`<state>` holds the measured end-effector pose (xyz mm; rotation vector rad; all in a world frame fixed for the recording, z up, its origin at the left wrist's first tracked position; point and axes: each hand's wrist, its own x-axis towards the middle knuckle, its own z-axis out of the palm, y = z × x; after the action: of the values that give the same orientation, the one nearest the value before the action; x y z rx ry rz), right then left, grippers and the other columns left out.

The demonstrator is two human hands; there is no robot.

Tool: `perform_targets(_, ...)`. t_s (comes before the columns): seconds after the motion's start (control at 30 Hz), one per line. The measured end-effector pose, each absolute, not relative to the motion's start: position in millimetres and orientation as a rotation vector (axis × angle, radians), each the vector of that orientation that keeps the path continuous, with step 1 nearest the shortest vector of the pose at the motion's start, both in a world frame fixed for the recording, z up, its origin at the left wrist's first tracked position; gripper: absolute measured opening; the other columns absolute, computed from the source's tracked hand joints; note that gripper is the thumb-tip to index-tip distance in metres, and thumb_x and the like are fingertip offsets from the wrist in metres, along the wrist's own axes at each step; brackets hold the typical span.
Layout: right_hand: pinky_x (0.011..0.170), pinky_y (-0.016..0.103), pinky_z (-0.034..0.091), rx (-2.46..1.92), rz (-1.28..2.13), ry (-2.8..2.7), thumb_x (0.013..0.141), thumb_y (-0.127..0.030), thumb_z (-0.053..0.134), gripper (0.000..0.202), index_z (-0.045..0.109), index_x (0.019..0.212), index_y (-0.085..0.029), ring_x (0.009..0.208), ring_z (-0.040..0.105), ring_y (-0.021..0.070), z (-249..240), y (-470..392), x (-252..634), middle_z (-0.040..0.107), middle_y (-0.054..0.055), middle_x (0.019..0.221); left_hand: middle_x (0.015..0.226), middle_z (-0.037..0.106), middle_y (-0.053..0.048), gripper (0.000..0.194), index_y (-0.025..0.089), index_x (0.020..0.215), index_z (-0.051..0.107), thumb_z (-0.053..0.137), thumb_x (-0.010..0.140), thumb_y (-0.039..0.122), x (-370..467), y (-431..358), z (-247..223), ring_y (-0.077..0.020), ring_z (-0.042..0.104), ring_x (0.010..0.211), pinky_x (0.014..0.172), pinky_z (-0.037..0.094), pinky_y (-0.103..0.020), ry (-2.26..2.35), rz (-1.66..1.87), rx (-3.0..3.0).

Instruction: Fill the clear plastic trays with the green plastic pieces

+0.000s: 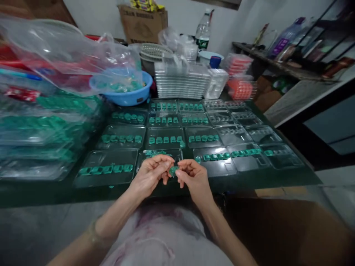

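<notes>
Between my fingertips is a small green translucent piece [173, 170], held just above the table's front edge. My left hand [152, 173] pinches it from the left, and my right hand [192, 173] closes on its other side. Behind my hands lies a clear plastic tray [177, 152] with green pieces in it, partly hidden by my left hand. More clear trays stand in rows on the dark green table [166, 190], many with a line of green pieces. The tray at the front left [94, 159] has such a row.
A blue basin [129, 98] of green pieces sits at the back left. Stacked filled trays and plastic bags [36, 133] cover the left side. Behind the rows rise stacked clear trays [180, 81] and red-orange packs [241, 88]. A shelf [288, 68] is at right.
</notes>
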<state>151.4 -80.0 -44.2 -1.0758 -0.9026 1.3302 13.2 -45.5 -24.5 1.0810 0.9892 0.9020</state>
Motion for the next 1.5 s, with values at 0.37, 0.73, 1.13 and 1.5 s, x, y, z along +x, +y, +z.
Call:
perform_targets(0.37,0.039,0.017,0.038,-1.136,1.311,-0.961,0.069,-0.021,0.062,0.016,0.057,0.084,-0.017,0.047,0.047,0.006,-44.1,-82.5,154.6,0.053,-0.004,0.062,0.069,0.062,-0.002,0.019,0.015,0.093,0.059,0.057,0.076,0.023,0.9,-53.4,-27.2,-0.0118,0.055,0.055,0.052,0.046,-0.024,1.105,0.829,1.767)
perform_targets(0.73,0.038,0.016,0.038,-1.295,1.14,-1.161,0.071,-0.022,0.058,0.011,0.056,0.081,-0.017,0.05,0.047,0.0069,-46.1,-83.4,149.7,0.054,-0.001,0.066,0.063,0.058,0.0,0.023,0.015,0.088,0.06,0.041,0.076,0.008,13.8,-58.9,-27.9,-0.0106,0.051,0.052,0.049,0.038,-0.021,1.174,0.782,2.009)
perform_targets(1.13,0.06,0.024,0.044,-1.452,0.683,-1.502,0.075,-0.016,0.048,0.015,0.058,0.085,-0.019,0.066,0.054,0.0128,-44.1,-87.8,150.2,0.058,0.002,0.075,0.066,0.06,0.001,0.016,0.016,0.089,0.06,0.047,0.08,0.015,10.3,-60.6,-26.7,-0.0105,0.053,0.055,0.053,0.041,-0.021,1.202,0.776,2.053)
perform_targets(1.5,0.057,0.023,0.044,-1.466,0.653,-1.435,0.077,-0.018,0.049,0.011,0.056,0.085,-0.019,0.061,0.054,0.0121,-51.1,-84.9,147.2,0.058,0.001,0.071,0.081,0.062,-0.007,0.015,0.015,0.086,0.062,0.05,0.08,0.01,20.7,-66.8,-35.5,-0.0147,0.058,0.074,0.069,0.048,-0.027,1.206,1.175,2.178)
